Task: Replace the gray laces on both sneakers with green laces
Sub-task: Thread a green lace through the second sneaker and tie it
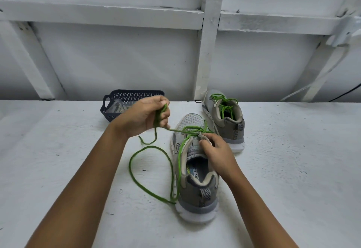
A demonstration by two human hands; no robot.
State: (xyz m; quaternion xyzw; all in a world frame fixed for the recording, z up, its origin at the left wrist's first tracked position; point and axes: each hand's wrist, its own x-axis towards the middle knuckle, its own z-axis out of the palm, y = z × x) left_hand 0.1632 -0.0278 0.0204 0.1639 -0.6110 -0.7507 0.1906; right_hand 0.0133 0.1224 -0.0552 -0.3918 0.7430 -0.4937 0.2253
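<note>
White-painted counter (293, 169) runs up to a white wall (117, 56) crossed by white beams. At the middle stands the near sneaker (197, 195), gray with a white sole, heel toward the camera. Its insole (197, 177) carries a label of which only the letters "ORY FO" can be read; the rest is hidden by the collar. A green lace (134, 175) is threaded through its front eyelets, and one long end loops loosely over the counter to the sneaker's left. The left hand (142, 115) is raised above the counter, its grip curled round the other end of this lace, which runs taut to the eyelets. The right hand (218, 154) pinches the sneaker's right eyelet edge beside the tongue. The far sneaker (232, 128) stands behind, near the wall, laced in green. A dark blue basket (125, 95) sits behind the left hand; its contents are too blurred to tell.
</note>
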